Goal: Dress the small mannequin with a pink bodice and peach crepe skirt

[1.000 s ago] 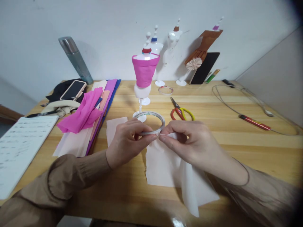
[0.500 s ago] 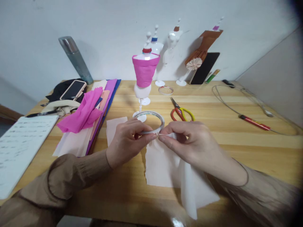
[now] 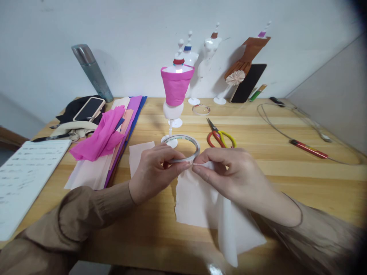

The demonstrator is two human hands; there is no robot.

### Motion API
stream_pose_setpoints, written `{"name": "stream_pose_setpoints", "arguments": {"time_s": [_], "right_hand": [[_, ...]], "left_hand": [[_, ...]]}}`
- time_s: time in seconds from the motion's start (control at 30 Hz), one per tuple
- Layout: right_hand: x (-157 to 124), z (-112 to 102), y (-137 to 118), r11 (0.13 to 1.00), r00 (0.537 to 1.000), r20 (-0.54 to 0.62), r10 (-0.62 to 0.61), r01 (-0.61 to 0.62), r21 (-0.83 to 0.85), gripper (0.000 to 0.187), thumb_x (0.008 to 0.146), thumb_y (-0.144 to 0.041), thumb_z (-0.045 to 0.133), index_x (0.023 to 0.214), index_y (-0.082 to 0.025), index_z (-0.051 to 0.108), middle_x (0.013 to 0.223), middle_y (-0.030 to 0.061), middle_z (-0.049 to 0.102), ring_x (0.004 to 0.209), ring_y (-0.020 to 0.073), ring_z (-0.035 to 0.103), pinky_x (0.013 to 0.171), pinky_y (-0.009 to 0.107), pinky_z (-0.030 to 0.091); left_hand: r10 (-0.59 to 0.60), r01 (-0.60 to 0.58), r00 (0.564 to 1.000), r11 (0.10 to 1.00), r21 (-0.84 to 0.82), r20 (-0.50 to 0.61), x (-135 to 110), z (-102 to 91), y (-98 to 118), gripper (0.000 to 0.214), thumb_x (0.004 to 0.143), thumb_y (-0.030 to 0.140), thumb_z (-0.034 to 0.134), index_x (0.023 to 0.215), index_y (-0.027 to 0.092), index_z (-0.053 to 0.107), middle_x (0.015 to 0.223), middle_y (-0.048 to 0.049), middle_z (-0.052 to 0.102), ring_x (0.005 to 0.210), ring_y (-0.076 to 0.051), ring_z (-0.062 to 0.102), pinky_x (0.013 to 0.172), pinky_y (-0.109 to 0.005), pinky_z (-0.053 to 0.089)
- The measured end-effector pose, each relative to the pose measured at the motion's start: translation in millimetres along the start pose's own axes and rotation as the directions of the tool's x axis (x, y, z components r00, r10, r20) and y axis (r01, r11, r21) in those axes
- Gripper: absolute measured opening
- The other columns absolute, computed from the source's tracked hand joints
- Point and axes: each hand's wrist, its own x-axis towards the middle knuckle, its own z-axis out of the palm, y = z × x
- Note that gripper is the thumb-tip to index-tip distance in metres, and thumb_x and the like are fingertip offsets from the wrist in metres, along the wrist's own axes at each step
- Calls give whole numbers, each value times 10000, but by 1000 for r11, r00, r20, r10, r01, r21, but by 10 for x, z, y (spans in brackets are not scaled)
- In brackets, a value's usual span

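Note:
My left hand point(image 3: 157, 170) is closed on a thin roll of tape point(image 3: 195, 147), a ring with green print on its inner core. Thumb and forefinger of my right hand point(image 3: 229, 172) pinch the pale pink crepe paper point(image 3: 197, 202) beside the roll's near edge. The fingertips of both hands almost meet there; whether a strip of tape lies between them is too small to tell. The paper hangs below my hands, its left edge ragged and its right part folded. Just beyond my right hand lie scissors point(image 3: 220, 137) with red and yellow handles.
A small mannequin in pink paper point(image 3: 177, 86) stands ahead, others behind it. Coloured paper sheets point(image 3: 114, 152), a phone point(image 3: 89, 109), a bottle point(image 3: 93, 72) and a written notepad point(image 3: 31, 175) are left. A red-handled tool point(image 3: 308, 149) and a cable point(image 3: 309, 118) lie right.
Hardly anything differs. Both hands keep their hold on the tape roll and the paper, and the whole view has shifted very slightly.

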Motion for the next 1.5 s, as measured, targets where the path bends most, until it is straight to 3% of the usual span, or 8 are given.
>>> {"name": "stream_pose_setpoints", "arguments": {"time_s": [0.13, 0.47, 0.87, 1.5], "right_hand": [[-8, -10, -15, 1000, 1000, 21, -8, 8, 21, 143, 835, -189, 567, 718, -174, 647, 581, -32, 591, 455, 58, 418, 439, 198, 319], [-13, -17, -13, 999, 1000, 10, 5, -5, -33, 170, 835, -187, 552, 679, -165, 615, 499, -52, 504, 426, 50, 388, 420, 189, 297], [-11, -2, -2, 1000, 1000, -19, -7, 6, -15, 132, 820, -194, 578, 692, -168, 595, 528, -45, 536, 430, 54, 392, 415, 191, 301], [23, 5, -10, 994, 995, -15, 101, -101, 46, 178, 775, -240, 610, 632, -181, 522, 539, -25, 525, 433, 70, 389, 404, 212, 288]], "left_hand": [[5, -5, 1000, 1000, 22, -11, 1, -2, -4, 138, 772, 203, 699, 664, 125, 659, 562, 26, 545, 533, -62, 476, 516, -176, 385], [-7, 7, 1000, 1000, 20, -1, 7, -11, 13, 130, 771, 200, 697, 669, 130, 659, 571, 27, 559, 534, -63, 484, 512, -176, 382], [9, -9, 1000, 1000, 23, -20, 0, -3, 3, 137, 772, 208, 700, 669, 128, 656, 566, 22, 546, 532, -68, 475, 497, -188, 372], [10, -9, 1000, 997, -74, 5, -11, 11, -1, 110, 774, 200, 698, 687, 145, 660, 586, 16, 565, 552, -77, 475, 507, -195, 388]]}}
